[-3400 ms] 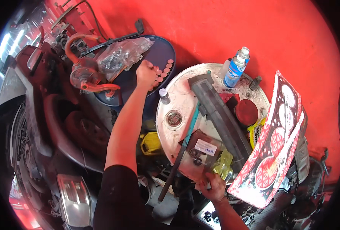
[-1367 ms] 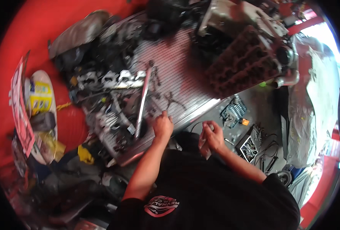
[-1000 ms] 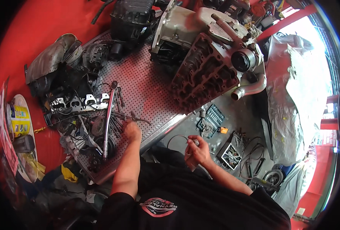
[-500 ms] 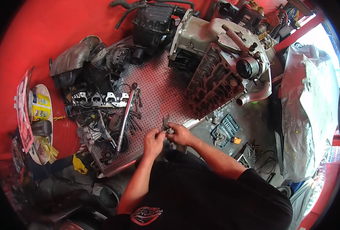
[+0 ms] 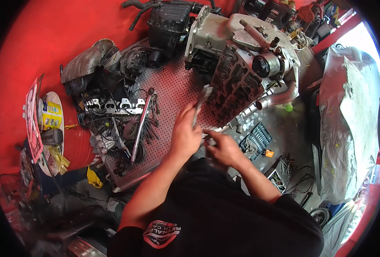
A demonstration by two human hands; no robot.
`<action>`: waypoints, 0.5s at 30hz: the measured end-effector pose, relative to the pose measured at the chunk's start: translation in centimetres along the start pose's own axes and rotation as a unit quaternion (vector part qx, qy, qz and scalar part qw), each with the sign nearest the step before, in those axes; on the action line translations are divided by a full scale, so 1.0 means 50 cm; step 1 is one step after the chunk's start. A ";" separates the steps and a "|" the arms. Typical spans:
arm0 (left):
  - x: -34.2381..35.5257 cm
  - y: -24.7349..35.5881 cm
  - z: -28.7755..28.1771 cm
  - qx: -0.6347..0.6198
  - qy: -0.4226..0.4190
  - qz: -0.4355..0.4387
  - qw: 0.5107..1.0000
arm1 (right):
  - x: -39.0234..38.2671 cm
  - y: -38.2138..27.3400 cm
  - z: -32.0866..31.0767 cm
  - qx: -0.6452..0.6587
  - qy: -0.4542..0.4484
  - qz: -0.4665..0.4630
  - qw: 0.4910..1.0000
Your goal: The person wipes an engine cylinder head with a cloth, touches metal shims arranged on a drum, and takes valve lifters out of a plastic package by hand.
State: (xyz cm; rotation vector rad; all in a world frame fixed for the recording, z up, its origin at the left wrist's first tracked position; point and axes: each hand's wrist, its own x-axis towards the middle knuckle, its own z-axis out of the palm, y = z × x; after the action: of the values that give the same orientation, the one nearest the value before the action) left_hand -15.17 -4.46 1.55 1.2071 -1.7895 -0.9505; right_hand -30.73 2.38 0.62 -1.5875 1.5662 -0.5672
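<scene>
My left hand [image 5: 186,136] is closed around a flat, narrow grey metal tool [image 5: 203,97], blurred, its far end pointing up toward the engine block. Just to its right, my right hand [image 5: 225,150] is closed, with a greyish piece of cloth [image 5: 212,159] partly showing under the fingers. Both hands hover over the front edge of the perforated metal table [image 5: 168,92]. Beyond them lies the large engine block [image 5: 237,88], its dark, dirty open ports turned toward me.
Left on the table are a long ratchet wrench [image 5: 142,124], several bolts, a metal gasket [image 5: 113,106] and an alternator [image 5: 134,62]. A black plastic housing [image 5: 168,25] stands at the back. An open socket set [image 5: 257,139] lies on the floor at right, near a plastic-wrapped panel [image 5: 348,124].
My left hand has moved up and right, and the tool now points toward the engine block. My right hand has shifted right with the cloth. The view has shifted slightly.
</scene>
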 end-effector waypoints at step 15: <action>0.093 0.142 0.139 0.380 -0.099 0.073 0.917 | -0.021 0.066 -0.104 0.381 0.157 0.116 0.904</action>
State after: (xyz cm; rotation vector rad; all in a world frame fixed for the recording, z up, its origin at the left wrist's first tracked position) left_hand -25.25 -5.79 5.69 1.4281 -2.4921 -0.2735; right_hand -36.95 2.50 1.18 -0.7292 1.4592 -1.1689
